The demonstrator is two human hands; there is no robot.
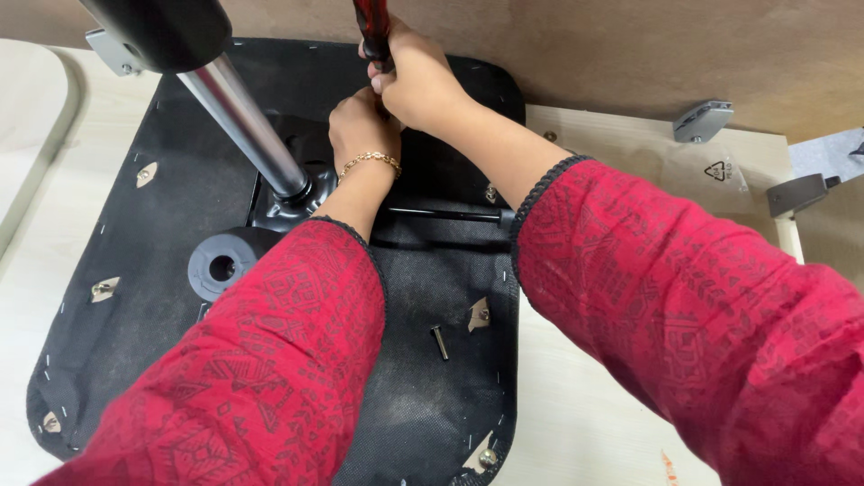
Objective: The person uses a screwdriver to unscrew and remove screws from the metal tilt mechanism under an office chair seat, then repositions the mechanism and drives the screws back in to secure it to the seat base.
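Screwdriver [373, 29] upright, tip downward

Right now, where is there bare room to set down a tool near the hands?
Free: pale floor right of the black seat underside; bare fabric left of the chrome column. Crowded: around the mechanism plate, where left hand and right hand grip the screwdriver.

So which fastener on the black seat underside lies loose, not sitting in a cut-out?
The loose bolt, lying flat on the black fabric between the red sleeves. The other fasteners sit inside torn cut-outs; the nearest cut-out screw is just right of it.
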